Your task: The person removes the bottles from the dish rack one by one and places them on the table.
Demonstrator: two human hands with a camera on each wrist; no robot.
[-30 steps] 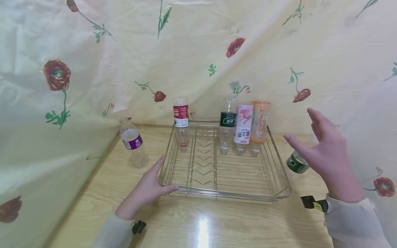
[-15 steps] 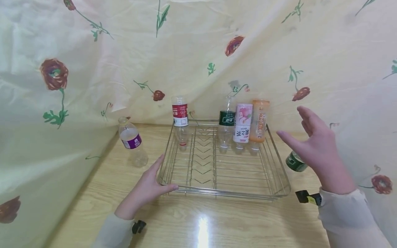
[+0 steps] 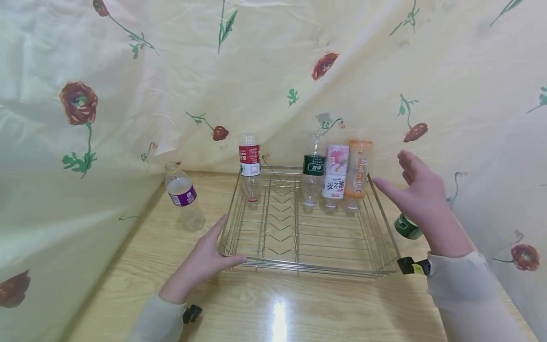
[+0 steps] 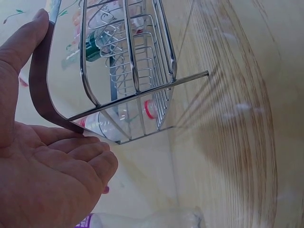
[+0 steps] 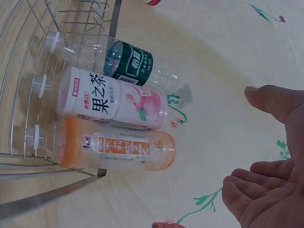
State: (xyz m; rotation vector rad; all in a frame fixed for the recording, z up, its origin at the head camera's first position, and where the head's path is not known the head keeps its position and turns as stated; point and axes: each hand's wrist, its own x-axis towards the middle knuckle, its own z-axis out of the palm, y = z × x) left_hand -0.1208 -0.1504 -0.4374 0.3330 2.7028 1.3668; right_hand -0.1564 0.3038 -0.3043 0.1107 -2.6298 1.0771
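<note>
My left hand [image 3: 205, 261] rests against the front left corner of the metal wire dish rack [image 3: 273, 264]. Its thumb and fingers spread along the rim on either side of that corner. My right hand [image 3: 420, 202] hovers empty beyond the rack's right side, thumb apart from the fingers. Upside down in the rack, caps down, stand a clear green-labelled bottle [image 5: 130, 61], a pink-and-white fruit tea bottle [image 5: 111, 97] and an orange-labelled bottle [image 5: 118, 145], side by side. A red-and-white-labelled bottle [image 3: 249, 159] is likewise inverted at the back left.
Left of the rack, a purple-labelled bottle [image 3: 182, 197] stands on the wooden table [image 3: 239, 308]. To the right, another green-labelled bottle [image 3: 407, 228] is partly hidden by my right hand. A flowered cloth [image 3: 273, 71] hangs behind and along both sides.
My right hand has moved left toward the rack, staying spread and empty. My left hand keeps its place at the corner, and the bottles have not moved.
</note>
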